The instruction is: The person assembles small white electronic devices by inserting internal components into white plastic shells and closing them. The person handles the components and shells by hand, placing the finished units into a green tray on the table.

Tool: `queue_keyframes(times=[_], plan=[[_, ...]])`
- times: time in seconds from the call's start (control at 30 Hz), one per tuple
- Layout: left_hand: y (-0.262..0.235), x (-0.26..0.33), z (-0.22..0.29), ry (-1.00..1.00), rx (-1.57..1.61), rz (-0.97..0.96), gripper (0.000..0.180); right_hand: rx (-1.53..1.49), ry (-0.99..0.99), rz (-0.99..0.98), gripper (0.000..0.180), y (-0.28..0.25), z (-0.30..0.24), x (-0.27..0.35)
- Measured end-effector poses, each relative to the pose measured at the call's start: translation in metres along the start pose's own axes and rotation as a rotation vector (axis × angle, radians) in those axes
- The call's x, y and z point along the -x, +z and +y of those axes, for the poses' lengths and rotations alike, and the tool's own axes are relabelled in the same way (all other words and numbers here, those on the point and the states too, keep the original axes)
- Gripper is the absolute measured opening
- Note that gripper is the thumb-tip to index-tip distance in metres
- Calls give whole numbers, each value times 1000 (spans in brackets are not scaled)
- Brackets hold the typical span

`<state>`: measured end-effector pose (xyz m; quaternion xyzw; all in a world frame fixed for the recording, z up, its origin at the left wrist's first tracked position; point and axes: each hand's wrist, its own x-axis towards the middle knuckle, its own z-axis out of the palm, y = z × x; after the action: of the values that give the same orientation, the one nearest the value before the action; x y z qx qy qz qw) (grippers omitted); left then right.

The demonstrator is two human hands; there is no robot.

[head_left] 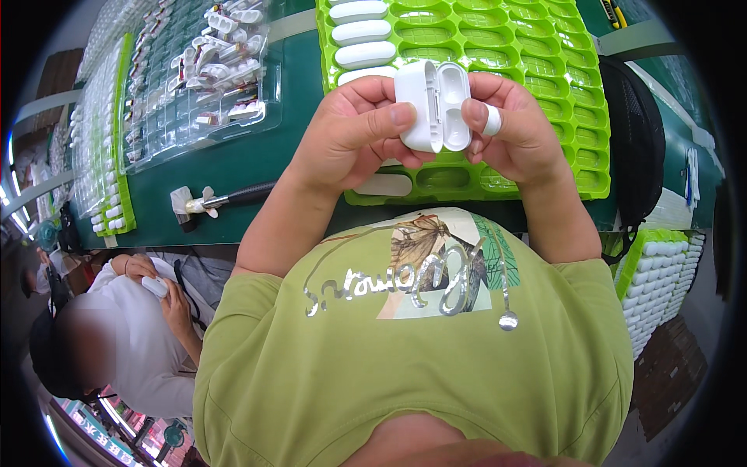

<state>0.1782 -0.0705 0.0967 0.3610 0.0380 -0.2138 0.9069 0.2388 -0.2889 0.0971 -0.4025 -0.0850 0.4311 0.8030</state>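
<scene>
A white earbud charging case (417,105) is held with its lid swung apart, so the hollows inside face up. My left hand (350,128) is closed on its left part, thumb pressed on the outside. On the other part, my right hand (517,132) grips the edge; a white wrap circles its thumb. Both hands are above a bright green tray (595,183) with rows of oval pockets. White oval cases (362,31) fill much of the tray's left column, and one lies in the front row near my left wrist. Many other pockets hold nothing.
A black-handled hammer (191,204) lies on the green table, left of my forearm. Beyond it stands a clear plastic tray (268,117) of small white parts. At right are a black bag (634,140) and a tray of white cases (661,288). A co-worker (148,335) sits at left, holding a white case.
</scene>
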Motion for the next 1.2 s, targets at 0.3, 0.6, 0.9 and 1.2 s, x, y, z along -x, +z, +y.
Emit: queue_keyframes(times=[0.3,0.6,0.9,1.2], plan=[[2,-5,-6,676,-924,120,56,203,-36,131,31,-4,2,-3],[-7,-5,-3,848,-1394,70,54,348,-15,263,32,6,0,-5],[2,1,-5,538,-1379,281,49,1331,-556,-65,12,92,-51,-77],[-7,-2,-7,613,-1430,271,44,2076,-338,-218,18,138,28,-222]])
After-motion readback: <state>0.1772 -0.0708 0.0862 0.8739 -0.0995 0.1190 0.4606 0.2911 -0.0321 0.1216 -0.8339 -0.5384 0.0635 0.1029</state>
